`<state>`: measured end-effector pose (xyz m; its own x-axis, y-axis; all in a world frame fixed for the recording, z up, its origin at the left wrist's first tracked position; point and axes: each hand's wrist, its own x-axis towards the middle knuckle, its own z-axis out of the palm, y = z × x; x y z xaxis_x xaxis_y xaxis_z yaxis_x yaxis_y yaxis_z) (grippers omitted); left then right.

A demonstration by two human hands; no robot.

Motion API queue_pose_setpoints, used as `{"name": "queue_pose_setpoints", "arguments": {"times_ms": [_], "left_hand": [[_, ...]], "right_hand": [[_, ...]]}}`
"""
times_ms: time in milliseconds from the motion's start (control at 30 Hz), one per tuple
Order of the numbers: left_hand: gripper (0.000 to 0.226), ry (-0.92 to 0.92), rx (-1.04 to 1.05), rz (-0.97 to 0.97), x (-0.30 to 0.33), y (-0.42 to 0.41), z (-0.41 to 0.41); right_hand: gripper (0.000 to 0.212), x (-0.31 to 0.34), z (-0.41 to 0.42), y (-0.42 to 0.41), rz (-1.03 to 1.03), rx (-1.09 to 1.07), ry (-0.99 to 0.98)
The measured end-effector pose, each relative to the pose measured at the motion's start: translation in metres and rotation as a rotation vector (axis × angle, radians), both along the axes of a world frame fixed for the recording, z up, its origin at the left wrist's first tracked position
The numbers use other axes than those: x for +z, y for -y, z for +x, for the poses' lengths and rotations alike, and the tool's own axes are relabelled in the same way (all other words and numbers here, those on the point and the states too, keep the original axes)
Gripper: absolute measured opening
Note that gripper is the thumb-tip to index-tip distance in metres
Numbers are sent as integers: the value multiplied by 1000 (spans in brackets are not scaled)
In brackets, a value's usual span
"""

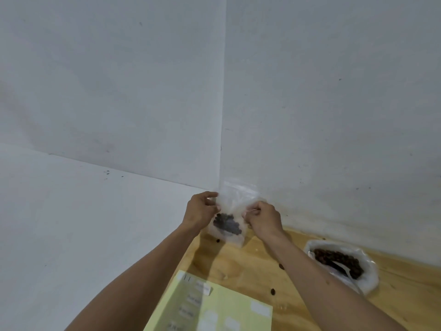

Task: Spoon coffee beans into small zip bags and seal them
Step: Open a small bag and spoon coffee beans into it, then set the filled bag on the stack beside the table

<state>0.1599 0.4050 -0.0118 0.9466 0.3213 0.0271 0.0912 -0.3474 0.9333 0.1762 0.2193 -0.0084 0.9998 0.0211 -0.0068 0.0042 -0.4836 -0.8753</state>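
At far left, only pale wall running down to the corner. Then the left hand, raised off the table, thumb and fingers curled in a pinch on the left edge of a small clear zip bag. Held upright in the air between both hands, just above the far end of the wooden table, close to the wall corner. A dark clump of coffee beans settled in the lower part; upper part slack and crumpled, mouth apparently not yet pressed closed, though hard to tell through the glare. Below and nearer, a pale yellow sheet lying flat on the wood, print too blurred to read. On the bag's right edge, the right hand, fingers curled tight in a matching pinch. Right again, stray beans scattered on the table, and near the right edge a wide-open white bag of beans with a pale spoon resting in it. Likely step: sealing. Main risks from here: a bean or crease caught in the zip strip leaving a gap; uneven pressing sealing only part of the mouth; tilting the soft bag while unsealed, spilling more beans onto the wood; trapped air puffing it and popping the seal.
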Motion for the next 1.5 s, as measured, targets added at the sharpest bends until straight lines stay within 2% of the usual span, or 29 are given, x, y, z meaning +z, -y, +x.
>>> {"name": "queue_pose_setpoints", "arguments": {"times_ms": [100,167,267,400,533,667,767,900,1067,1233,1500], "left_hand": [[43,-58,-8,84,-8,0,-8],[43,-108,-6,113,-13,3,-13],[39,-156,-12,141,-20,7,-18],[40,-182,-44,278,-23,10,-21],[43,-90,-122,504,-23,15,-24],[35,-51,-354,760,-31,18,-31],[38,-118,-413,751,-38,16,-31],[36,-132,-415,737,-36,15,-31],[46,10,-328,741,-22,18,-35],[50,95,-344,796,4,44,-44],[46,267,-381,658,36,150,-55]], "right_hand": [[33,-6,-4,0,-104,-24,-67],[42,-9,-10,1,-143,-24,-93],[40,-12,-19,4,-323,18,-100],[29,-14,-26,3,-489,60,-75],[42,-18,-34,3,-614,126,28],[49,-27,-35,4,-763,235,131],[46,-27,-35,4,-835,274,114],[46,-28,-33,7,-822,296,116],[47,-13,-32,20,-659,290,169],[50,25,-40,53,-670,235,238],[49,68,-85,167,-705,-26,210]]}}
